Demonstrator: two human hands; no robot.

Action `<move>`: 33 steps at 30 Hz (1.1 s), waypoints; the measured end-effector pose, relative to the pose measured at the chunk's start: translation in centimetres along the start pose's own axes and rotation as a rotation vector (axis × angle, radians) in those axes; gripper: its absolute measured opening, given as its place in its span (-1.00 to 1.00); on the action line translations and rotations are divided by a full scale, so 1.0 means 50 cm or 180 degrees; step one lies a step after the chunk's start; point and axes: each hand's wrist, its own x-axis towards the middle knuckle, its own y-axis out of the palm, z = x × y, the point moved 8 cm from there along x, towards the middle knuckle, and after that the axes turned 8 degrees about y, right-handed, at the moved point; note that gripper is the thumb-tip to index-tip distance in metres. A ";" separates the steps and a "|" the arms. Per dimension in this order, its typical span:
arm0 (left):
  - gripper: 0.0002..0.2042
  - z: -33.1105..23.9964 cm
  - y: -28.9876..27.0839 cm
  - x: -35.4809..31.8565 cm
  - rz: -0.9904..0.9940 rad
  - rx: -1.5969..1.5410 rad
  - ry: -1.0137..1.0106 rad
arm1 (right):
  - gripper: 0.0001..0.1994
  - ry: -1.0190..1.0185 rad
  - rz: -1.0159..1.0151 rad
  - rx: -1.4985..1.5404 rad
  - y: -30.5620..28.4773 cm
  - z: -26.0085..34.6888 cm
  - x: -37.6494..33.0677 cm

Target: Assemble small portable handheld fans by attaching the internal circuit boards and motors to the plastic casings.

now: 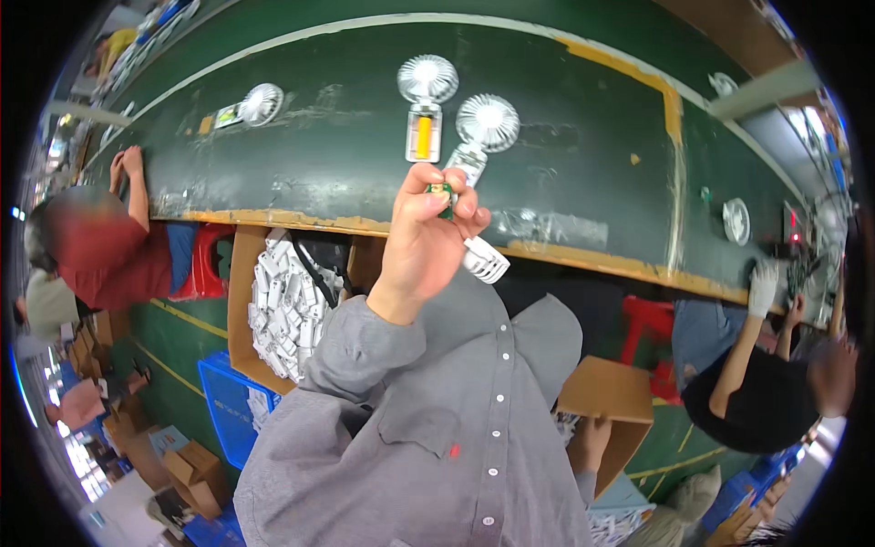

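Observation:
My left hand (427, 239) is raised over the near edge of the bench, its fingers closed. Pinched between thumb and fingers is a small green circuit board (441, 193). A white slotted plastic shell (486, 262) sticks out below the little finger of this hand. Just beyond the fingertips is a white handheld fan (488, 124); my fingers partly hide its handle. Beside it lies a second fan (427, 80) with a yellow cylindrical cell in its open handle. Low on the right, my right hand (594, 441) reaches into a cardboard box (605, 392), its fingers mostly hidden.
Another fan (262, 105) lies farther left on the green bench (337, 173). A carton (244, 310) of white plastic shells and a blue crate (228, 406) stand at my left. Co-workers sit at both sides, one by a red stool (215, 260).

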 end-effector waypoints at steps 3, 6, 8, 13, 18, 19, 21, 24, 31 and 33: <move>-0.86 0.062 0.003 -0.020 -0.0253 -0.0324 -0.0341 | -0.33 -0.0975 -0.0427 0.0888 -0.056 0.520 -0.025; -0.86 0.136 0.073 -0.045 -0.0304 -0.0493 -0.0729 | -0.11 -0.2516 -0.0206 0.1693 -0.118 0.814 -0.104; -0.84 0.157 0.108 -0.046 -0.0388 -0.0196 -0.0886 | -0.25 -0.3148 0.0046 0.1841 -0.124 0.910 -0.130; -0.82 0.104 0.115 0.025 -0.0168 0.0768 -0.0475 | -0.62 -0.1740 0.1480 0.3565 -0.084 0.943 -0.094; -0.53 -0.033 0.025 0.099 0.0614 0.4723 0.1414 | -0.51 -0.0626 0.3044 0.5444 -0.069 0.925 -0.054; -0.55 -0.051 0.020 0.103 0.0994 0.5885 0.2095 | -0.51 -0.0530 0.3147 0.5670 -0.076 0.922 -0.047; -0.53 -0.034 -0.087 0.114 0.1229 0.6569 0.0840 | -0.51 -0.0610 0.3319 0.5853 -0.087 0.926 -0.026; -0.52 0.005 -0.105 0.078 0.1709 0.7198 0.1204 | -0.53 -0.0509 0.3008 0.6104 -0.105 0.902 0.015; -0.71 0.053 -0.067 0.064 0.1536 0.7028 0.1104 | -0.55 -0.0769 0.2013 0.5469 -0.157 0.850 0.113; -0.76 0.064 -0.067 0.068 0.1488 0.6857 0.0938 | -0.55 -0.0752 0.2145 0.5718 -0.165 0.846 0.123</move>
